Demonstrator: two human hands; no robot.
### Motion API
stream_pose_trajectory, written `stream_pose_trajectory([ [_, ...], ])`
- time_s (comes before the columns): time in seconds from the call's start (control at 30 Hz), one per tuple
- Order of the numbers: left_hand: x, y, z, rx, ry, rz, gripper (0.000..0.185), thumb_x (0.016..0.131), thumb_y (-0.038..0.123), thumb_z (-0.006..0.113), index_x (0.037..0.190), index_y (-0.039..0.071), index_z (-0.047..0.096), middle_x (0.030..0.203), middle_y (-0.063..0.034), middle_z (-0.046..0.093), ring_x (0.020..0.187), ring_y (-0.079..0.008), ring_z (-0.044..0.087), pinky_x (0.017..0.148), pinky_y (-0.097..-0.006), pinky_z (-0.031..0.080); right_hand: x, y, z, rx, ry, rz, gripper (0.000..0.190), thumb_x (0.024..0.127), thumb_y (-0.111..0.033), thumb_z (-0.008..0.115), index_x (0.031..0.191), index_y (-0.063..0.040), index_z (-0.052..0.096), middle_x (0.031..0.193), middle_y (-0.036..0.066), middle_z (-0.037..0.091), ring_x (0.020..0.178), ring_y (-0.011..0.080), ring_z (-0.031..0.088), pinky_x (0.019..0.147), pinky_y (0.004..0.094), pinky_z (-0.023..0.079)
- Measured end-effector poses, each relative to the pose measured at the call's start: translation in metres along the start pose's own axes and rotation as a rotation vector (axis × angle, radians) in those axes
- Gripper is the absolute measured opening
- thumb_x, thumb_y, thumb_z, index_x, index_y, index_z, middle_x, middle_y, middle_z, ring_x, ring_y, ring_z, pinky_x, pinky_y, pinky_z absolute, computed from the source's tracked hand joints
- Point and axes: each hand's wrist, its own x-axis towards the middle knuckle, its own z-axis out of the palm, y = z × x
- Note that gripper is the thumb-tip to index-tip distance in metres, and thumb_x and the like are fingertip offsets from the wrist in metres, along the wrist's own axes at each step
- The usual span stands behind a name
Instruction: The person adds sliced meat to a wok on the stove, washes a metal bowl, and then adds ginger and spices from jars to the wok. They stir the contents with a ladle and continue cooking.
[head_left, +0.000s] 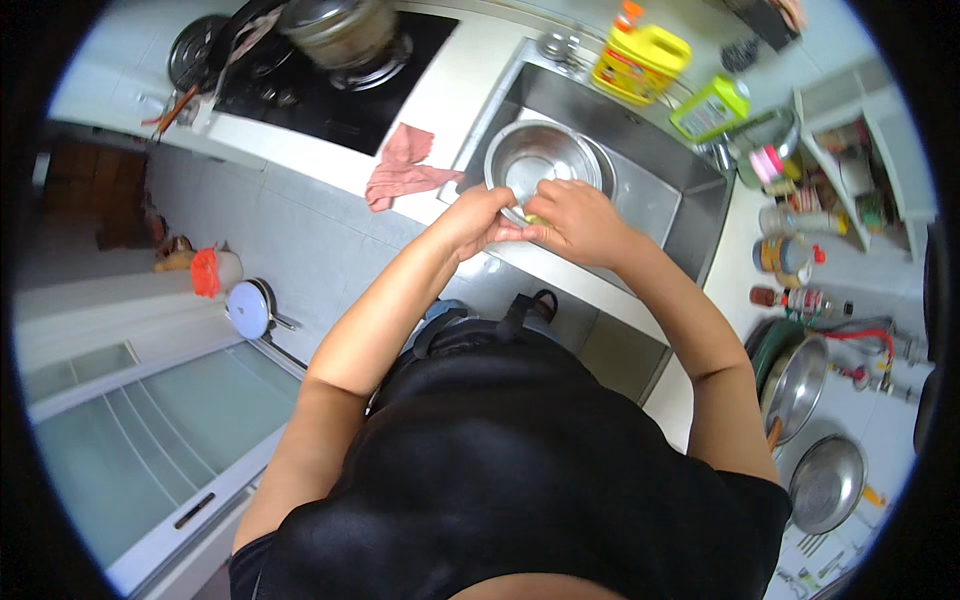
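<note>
A round stainless steel bowl rests over the left part of the steel sink, with another metal rim showing behind it. At the bowl's near rim my left hand has its thumb over the edge and its fingers below. My right hand is curled at the same rim, its fingertips close to the left hand's. Between the two hands shows a small yellowish piece, pinched by the right fingers; what it is cannot be told. The fingers hide part of it.
A pink cloth lies on the counter left of the sink, near a black cooktop bearing a lidded pot. Behind the sink stand a yellow jug and a green bottle. Several bottles line the right side.
</note>
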Motion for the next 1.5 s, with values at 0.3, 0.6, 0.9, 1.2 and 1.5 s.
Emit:
stream_pose_trajectory([
  [0.3, -0.094, 0.057, -0.146, -0.204, 0.058, 0.077, 0.035, 0.088, 0.002, 0.046, 0.114, -0.020, 0.045, 0.106, -0.0261, 0.059, 0.089, -0.0347, 0.071, 0.080, -0.0396, 0.064, 0.161, -0.094, 0.043, 0.127, -0.031, -0.126, 0.036, 0.086, -0.039, 0.069, 0.074, -0.007, 0.059, 0.070, 0.009, 0.060, 0.070, 0.0312, 0.059, 0.064, 0.0406, 0.046],
  [0.6, -0.159, 0.095, -0.266, -0.245, 0.154, 0.223, 0.038, 0.090, 0.004, 0.044, 0.119, -0.021, 0.045, 0.112, -0.0278, 0.061, 0.095, -0.0355, 0.070, 0.083, -0.0413, 0.062, 0.319, -0.164, 0.089, 0.827, -0.093, 0.568, 0.046, 0.097, -0.047, 0.059, 0.073, -0.008, 0.063, 0.060, -0.003, 0.053, 0.058, 0.0087, 0.052, 0.053, 0.0254, 0.039],
  [0.9, -0.201, 0.093, -0.347, -0.385, 0.332, 0.349, 0.045, 0.096, 0.013, 0.051, 0.130, -0.015, 0.043, 0.117, -0.0260, 0.061, 0.099, -0.0339, 0.068, 0.082, -0.0422, 0.062, 0.508, -0.195, 0.116, 1.087, 0.000, 0.379, 0.043, 0.094, -0.039, 0.066, 0.063, -0.013, 0.053, 0.055, -0.001, 0.051, 0.047, 0.0101, 0.045, 0.044, 0.0268, 0.034],
  [1.2, -0.253, 0.091, -0.409, -0.595, 0.676, 0.398, 0.046, 0.090, 0.005, 0.046, 0.129, -0.016, 0.040, 0.117, -0.0269, 0.060, 0.097, -0.0379, 0.068, 0.078, -0.0443, 0.063, 0.811, 0.003, 0.101, 1.186, 0.656, 0.677, 0.047, 0.093, -0.044, 0.064, 0.082, 0.001, 0.059, 0.070, 0.011, 0.057, 0.052, 0.0234, 0.054, 0.048, 0.0377, 0.046],
  [1.5, -0.244, 0.113, -0.428, -0.691, 0.739, 0.408, 0.044, 0.088, 0.005, 0.048, 0.125, -0.019, 0.042, 0.113, -0.0274, 0.062, 0.095, -0.0379, 0.069, 0.079, -0.0456, 0.063, 0.886, 0.060, 0.114, 0.510, 0.357, 0.507, 0.082, 0.091, -0.063, 0.054, 0.132, 0.008, 0.054, 0.136, 0.027, 0.054, 0.127, 0.0368, 0.051, 0.103, 0.0434, 0.041],
])
